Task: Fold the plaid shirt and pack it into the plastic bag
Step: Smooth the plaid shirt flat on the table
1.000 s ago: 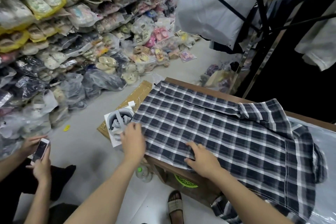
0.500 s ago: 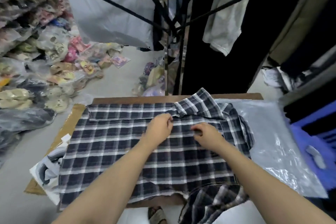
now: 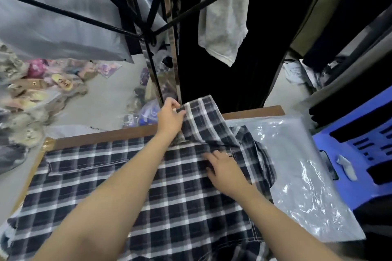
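**Sleeve lifted over a crowded packing table**

A brown wooden table [image 3: 252, 111] stands in a cluttered stockroom, with bagged slippers [image 3: 38, 91] heaped on the pale floor to the left and a black metal clothes rack [image 3: 148, 34] rising just behind it, a pale grey garment [image 3: 222, 17] hanging from its rail. To the right sits a blue plastic stool [image 3: 356, 140].

The black, grey and white plaid shirt [image 3: 118, 176] lies spread flat across most of the tabletop, its near edge spilling over the front. Its right end rests on a clear, crinkled plastic bag [image 3: 307, 176], which lies flat on the table's right side and shows something grey inside.

The person's left hand [image 3: 169, 116] is closed in a pinch on the end of a sleeve [image 3: 203, 116], holding it up above the far edge of the table so the cloth slopes down to the shirt body. The right hand [image 3: 224, 167] lies open, palm down, fingers spread, pressing the shirt flat just below the raised sleeve, near where the shirt meets the bag.
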